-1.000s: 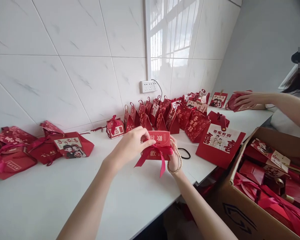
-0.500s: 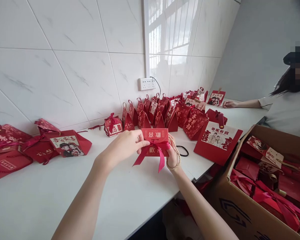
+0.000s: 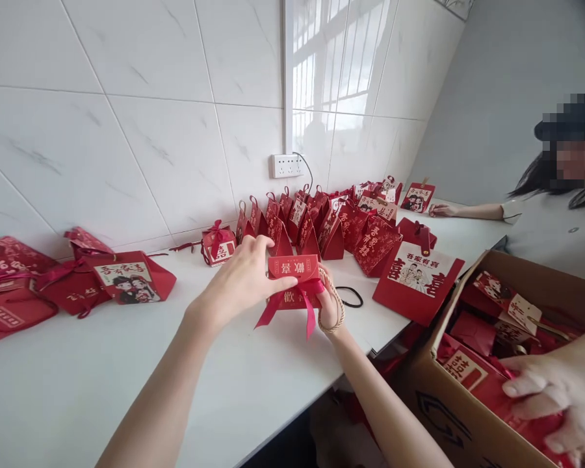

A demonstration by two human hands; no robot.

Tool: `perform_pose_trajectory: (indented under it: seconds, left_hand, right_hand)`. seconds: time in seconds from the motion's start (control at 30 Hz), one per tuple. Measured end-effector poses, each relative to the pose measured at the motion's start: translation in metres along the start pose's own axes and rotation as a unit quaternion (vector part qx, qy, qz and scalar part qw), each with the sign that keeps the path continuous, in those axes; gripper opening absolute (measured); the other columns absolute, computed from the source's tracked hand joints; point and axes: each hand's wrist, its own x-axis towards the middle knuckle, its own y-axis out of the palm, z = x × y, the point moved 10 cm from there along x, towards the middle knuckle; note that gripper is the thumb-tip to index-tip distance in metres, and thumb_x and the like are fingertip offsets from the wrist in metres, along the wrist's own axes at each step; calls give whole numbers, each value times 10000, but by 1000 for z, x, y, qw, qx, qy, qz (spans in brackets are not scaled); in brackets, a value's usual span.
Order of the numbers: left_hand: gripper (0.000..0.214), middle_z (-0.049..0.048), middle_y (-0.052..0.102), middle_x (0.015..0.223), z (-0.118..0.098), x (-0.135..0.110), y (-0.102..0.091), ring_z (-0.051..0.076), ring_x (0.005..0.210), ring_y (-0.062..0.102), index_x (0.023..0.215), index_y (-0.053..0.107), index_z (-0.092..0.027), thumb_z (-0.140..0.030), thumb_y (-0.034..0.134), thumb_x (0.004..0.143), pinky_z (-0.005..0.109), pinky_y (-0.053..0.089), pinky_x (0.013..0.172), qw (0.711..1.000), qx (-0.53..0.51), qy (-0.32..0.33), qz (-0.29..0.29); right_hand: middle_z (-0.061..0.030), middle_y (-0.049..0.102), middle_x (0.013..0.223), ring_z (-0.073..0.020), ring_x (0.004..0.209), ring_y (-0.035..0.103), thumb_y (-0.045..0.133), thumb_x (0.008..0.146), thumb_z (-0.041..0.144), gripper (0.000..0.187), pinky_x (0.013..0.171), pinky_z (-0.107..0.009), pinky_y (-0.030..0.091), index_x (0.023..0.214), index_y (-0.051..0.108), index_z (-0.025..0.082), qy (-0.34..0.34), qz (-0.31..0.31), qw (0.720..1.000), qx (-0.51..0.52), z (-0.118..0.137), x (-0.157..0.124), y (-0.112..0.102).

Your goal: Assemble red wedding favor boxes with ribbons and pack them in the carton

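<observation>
A small red gift box [image 3: 294, 266] with gold characters and a crimson ribbon bow [image 3: 306, 300] is held up above the white table. My left hand [image 3: 244, 276] grips it from the left, thumb across the front near the bow and index finger bent over the far side. On the right, my right hand [image 3: 329, 305] holds the box's edge, its thumb by the bow's loop and its other fingers partly hidden. A twisted cream cord loop [image 3: 342, 311] hangs about my right wrist. Close by on the table lies a black hair tie [image 3: 351, 297].
Red gift bags and boxes [image 3: 277, 229] line the wall, with more at left [image 3: 131, 281]. A large red bag [image 3: 416, 279] leans near the right edge. A cardboard carton [image 3: 431, 383] holds more boxes; a co-worker's hand [image 3: 550, 396] reaches in.
My left thumb and fingers have moved from pinching the ribbon to gripping the box. A co-worker's hand has come into the carton from the right, onto a red box.
</observation>
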Motion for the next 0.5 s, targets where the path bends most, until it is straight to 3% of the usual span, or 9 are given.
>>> perform_pose_trajectory:
  seconds: [0.1, 0.17, 0.23, 0.33, 0.4, 0.5]
  left_hand:
    - [771, 91, 280, 1469, -9, 1, 15, 290, 1275, 429, 1373, 320, -280, -627, 562, 728, 387, 440, 952, 997, -34, 52, 36]
    - [757, 64, 187, 1527, -9, 2, 25, 300, 1318, 383, 1372, 341, -296, -629, 561, 729, 387, 422, 986, 995, -47, 60, 68]
    - [655, 56, 307, 1480, -6, 3, 31, 286, 1257, 456, 1300, 428, -290, -615, 547, 744, 372, 446, 943, 993, -60, 52, 88]
    - [452, 40, 585, 1174, -2, 6, 39, 239, 1005, 605, 1101, 528, -269, -573, 537, 766, 329, 483, 767, 991, -74, 28, 105]
    - [386, 27, 635, 1019, 2, 8, 44, 230, 905, 625, 1002, 534, -257, -563, 541, 766, 309, 467, 683, 991, -76, 12, 109]
    - [370, 24, 647, 967, 8, 14, 53, 233, 876, 625, 943, 524, -248, -577, 527, 773, 297, 446, 650, 992, -79, 3, 103]
  right_hand:
    - [-111, 577, 1210, -262, 1112, 544, 432, 861, 559, 467, 980, -421, 423, 1128, 579, 204, -4, 3, 1000, 15, 1, 0, 2]
    - [-110, 572, 1216, -268, 1132, 529, 450, 850, 548, 438, 982, -421, 420, 1075, 597, 203, -12, -3, 1000, 20, 3, -1, 2]
    - [-108, 567, 1229, -271, 1156, 513, 478, 836, 525, 418, 977, -418, 424, 1079, 591, 204, 1, 3, 1000, 31, 0, -1, 4]
    - [-96, 593, 1195, -275, 1156, 514, 507, 822, 476, 404, 961, -422, 437, 1120, 571, 212, 45, 16, 997, 62, -13, -2, 8]
    - [-85, 591, 1197, -277, 1156, 517, 505, 823, 465, 382, 956, -426, 443, 1107, 583, 222, 72, 14, 995, 73, -24, -2, 9]
    - [-71, 568, 1233, -274, 1177, 505, 479, 841, 477, 364, 978, -434, 432, 1079, 610, 234, 92, 12, 994, 63, -37, -1, 10]
